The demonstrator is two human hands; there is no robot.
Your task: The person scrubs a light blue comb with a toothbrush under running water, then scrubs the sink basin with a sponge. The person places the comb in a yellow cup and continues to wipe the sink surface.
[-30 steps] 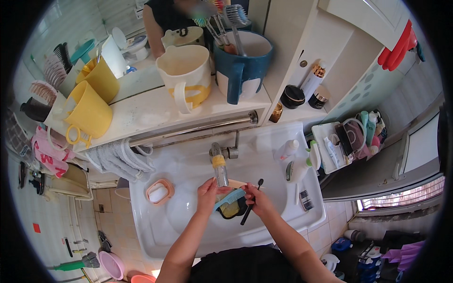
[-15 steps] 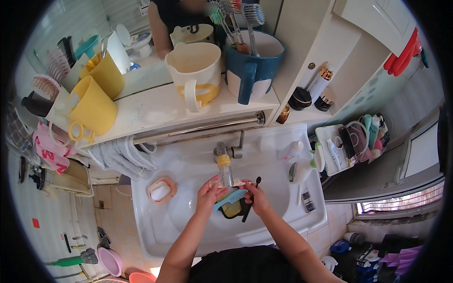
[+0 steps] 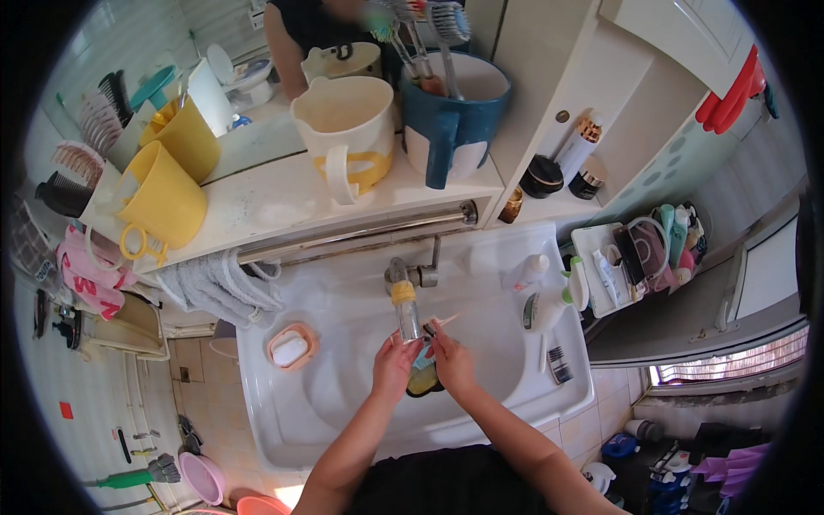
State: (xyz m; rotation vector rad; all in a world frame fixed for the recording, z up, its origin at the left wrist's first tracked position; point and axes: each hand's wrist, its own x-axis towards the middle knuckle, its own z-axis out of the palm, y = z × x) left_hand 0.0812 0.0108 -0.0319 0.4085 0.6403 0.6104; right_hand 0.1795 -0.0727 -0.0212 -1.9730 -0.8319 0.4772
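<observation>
Both my hands are close together over the white sink (image 3: 343, 412), just below the clear faucet extension (image 3: 408, 319) with its yellow band. My left hand (image 3: 395, 369) is closed, its fingertips by the extension's mouth; what it grips is hidden. My right hand (image 3: 451, 360) is closed around a slim black stick (image 3: 429, 330), whose dark end shows at the fingertips. A thin pale stick (image 3: 450, 318) juts out beside those fingertips. Between my hands a bit of light blue comb (image 3: 423, 359) shows. Under them lies a black-edged, yellowish item (image 3: 422, 381), partly covered.
A peach soap dish (image 3: 293, 346) sits at the left, bottles (image 3: 547, 311) and a small black comb-like piece (image 3: 560, 365) at the right. Above are a metal bar (image 3: 360, 233), a grey towel (image 3: 219, 287), and a shelf with a yellow cup (image 3: 167, 202), cream mug (image 3: 348, 129) and blue mug (image 3: 455, 120).
The black stick has turned in my right hand, so less of it shows. The blue comb, broadly visible before, is now mostly hidden. My hands have closed in below the faucet extension.
</observation>
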